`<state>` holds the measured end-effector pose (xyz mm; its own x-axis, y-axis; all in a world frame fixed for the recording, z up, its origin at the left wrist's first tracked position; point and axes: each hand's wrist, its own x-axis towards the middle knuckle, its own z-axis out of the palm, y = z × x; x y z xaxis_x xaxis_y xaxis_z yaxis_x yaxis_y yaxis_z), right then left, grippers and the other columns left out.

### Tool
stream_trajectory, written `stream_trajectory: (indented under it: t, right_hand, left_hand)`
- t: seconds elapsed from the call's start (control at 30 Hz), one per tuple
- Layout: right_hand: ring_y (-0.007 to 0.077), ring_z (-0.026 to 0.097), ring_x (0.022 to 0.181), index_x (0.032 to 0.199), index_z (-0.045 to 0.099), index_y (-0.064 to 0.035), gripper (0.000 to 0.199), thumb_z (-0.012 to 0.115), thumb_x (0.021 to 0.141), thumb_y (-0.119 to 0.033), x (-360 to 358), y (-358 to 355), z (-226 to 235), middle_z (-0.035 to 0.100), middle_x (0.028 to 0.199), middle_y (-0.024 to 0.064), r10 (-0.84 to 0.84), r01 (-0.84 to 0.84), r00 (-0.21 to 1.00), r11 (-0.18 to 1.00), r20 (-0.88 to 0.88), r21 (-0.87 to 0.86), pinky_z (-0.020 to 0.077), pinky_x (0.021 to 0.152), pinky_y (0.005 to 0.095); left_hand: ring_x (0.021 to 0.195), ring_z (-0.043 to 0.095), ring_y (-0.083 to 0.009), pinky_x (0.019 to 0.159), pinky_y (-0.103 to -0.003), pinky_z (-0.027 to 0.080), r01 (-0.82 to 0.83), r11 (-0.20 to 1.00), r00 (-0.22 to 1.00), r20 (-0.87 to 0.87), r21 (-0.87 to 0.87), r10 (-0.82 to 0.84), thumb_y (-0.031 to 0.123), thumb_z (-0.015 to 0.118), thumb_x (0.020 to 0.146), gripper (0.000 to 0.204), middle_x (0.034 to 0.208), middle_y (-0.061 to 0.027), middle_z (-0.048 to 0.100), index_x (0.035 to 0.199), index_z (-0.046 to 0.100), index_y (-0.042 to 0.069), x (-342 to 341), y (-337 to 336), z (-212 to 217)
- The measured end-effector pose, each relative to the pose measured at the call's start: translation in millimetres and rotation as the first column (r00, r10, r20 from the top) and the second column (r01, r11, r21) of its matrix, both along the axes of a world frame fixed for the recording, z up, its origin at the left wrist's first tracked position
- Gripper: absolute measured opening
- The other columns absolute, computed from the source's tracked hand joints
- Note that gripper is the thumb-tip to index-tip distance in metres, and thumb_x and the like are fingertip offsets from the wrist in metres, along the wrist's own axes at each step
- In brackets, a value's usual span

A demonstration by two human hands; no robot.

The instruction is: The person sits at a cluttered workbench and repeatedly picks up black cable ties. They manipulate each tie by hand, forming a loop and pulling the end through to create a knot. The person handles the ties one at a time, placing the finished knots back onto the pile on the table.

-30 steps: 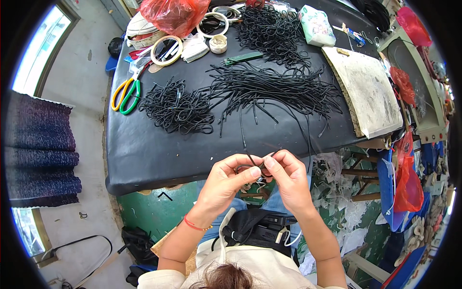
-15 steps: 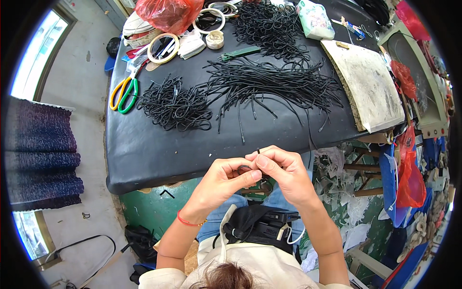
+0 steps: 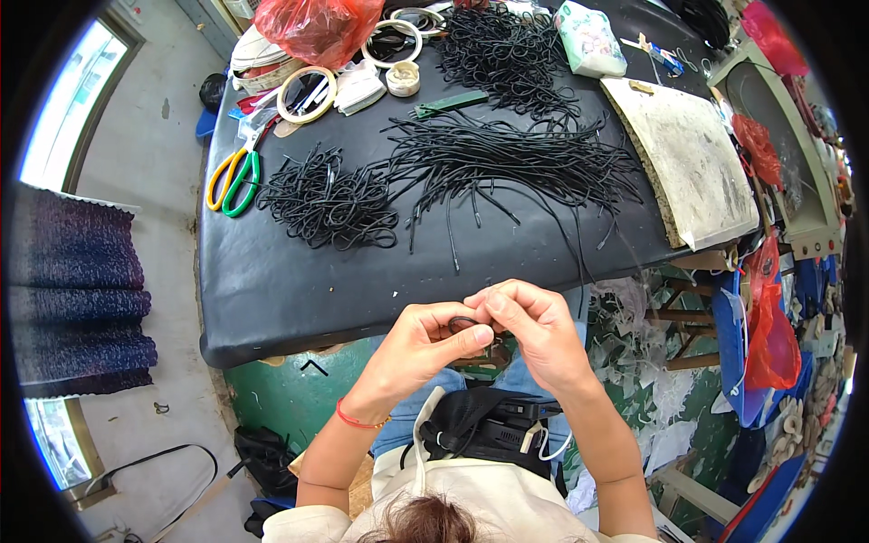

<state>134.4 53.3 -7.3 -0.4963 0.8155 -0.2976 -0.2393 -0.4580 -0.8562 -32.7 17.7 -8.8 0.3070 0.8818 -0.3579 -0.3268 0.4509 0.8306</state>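
Just in front of the table's near edge, my left hand (image 3: 433, 348) and my right hand (image 3: 534, 330) meet at the fingertips. Both pinch a thin black cord (image 3: 463, 319), which bends in a small loop by my left thumb; its ends are hidden by the fingers. On the table beyond lies a long bundle of black cords (image 3: 520, 158), laid roughly side by side with several ends trailing toward me. Left of it is a pile of looped black cords (image 3: 330, 199). Another tangled black heap (image 3: 502, 54) lies farther back.
Scissors (image 3: 235, 181) with yellow and green handles lie at the table's left. Behind them are tape rolls (image 3: 308, 95), a small round tub (image 3: 403, 79) and a red plastic bag (image 3: 317, 27). A green bar (image 3: 450, 103) sits mid-table. A stained board (image 3: 692, 163) covers the right edge.
My right fingertips have closed in, and the dark cord tip that stuck up above them is out of sight. My left hand has barely moved.
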Motion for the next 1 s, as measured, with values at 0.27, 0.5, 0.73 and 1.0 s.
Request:
stream_trajectory:
  t: [0.27,0.5,0.73,1.0]
  right_hand:
    - [0.0075,0.054,0.071,0.103,0.057,0.0013,0.028,0.050,0.092,-0.024,12,-7,2,0.060,0.086,0.0044,-0.120,0.103,0.959,0.992,0.255,0.078,0.0436,0.066,0.0218]
    - [0.0047,0.049,0.065,0.097,0.061,0.0011,0.024,0.052,0.092,-0.020,15,-9,0,0.058,0.079,0.0013,-0.199,0.127,0.939,0.959,0.279,0.255,0.0409,0.059,0.0196]
    - [0.0068,0.049,0.066,0.098,0.061,0.0015,0.038,0.042,0.095,-0.032,15,-3,-4,0.057,0.079,0.0044,-0.201,0.172,0.955,0.975,0.218,0.144,0.0412,0.061,0.0210]
    - [0.0059,0.051,0.068,0.098,0.061,0.0007,0.021,0.057,0.088,-0.017,12,-4,-5,0.059,0.080,0.0012,-0.174,0.123,0.949,0.972,0.263,0.201,0.0422,0.063,0.0200]
  left_hand:
    - [0.077,0.062,-0.0135,0.072,-0.025,0.052,-0.274,0.958,0.962,0.041,0.086,0.271,0.006,0.060,0.084,0.020,0.087,-0.0102,0.064,0.102,0.059,-0.004,10,4,-10]
    - [0.086,0.064,-0.0199,0.076,-0.029,0.052,-0.229,0.968,0.973,-0.020,0.106,0.232,0.022,0.047,0.093,0.031,0.095,-0.0150,0.063,0.109,0.056,-0.004,8,3,-2]
    - [0.089,0.063,-0.0214,0.078,-0.031,0.053,-0.259,0.966,0.963,0.074,-0.022,0.259,0.025,0.042,0.096,0.036,0.099,-0.0173,0.062,0.111,0.055,-0.005,7,4,-2]
    - [0.088,0.063,-0.0187,0.078,-0.029,0.053,-0.232,0.962,0.969,-0.052,0.142,0.241,0.006,0.054,0.088,0.021,0.096,-0.0144,0.063,0.106,0.057,-0.006,4,3,-12]
